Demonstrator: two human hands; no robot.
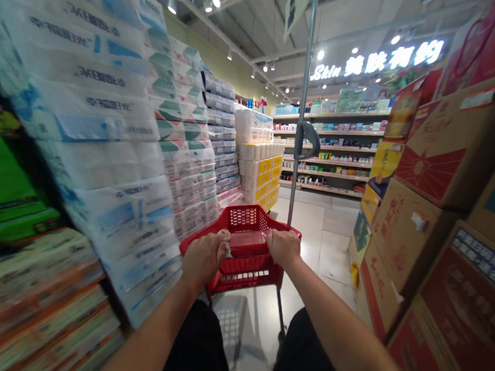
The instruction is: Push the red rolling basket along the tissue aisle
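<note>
A red plastic shopping cart (253, 262) with perforated walls stands directly in front of me. My left hand (205, 256) is closed on the left part of its near edge, and a small crumpled whitish thing (225, 243), perhaps tissue, shows by the thumb. On the right part of the same edge, my right hand (283, 245) is wrapped in a fist. A grey metal pole (303, 97) with a dark loop grip rises at the cart's right side. Nothing can be seen lying in the visible part of the basket.
Tall stacks of wrapped toilet rolls (135, 216) line the left side closely. Cardboard boxes (420, 224) are piled along the right. Shelves of small packaged goods (334, 157) cross the far end, beyond a pale tiled floor (328, 247).
</note>
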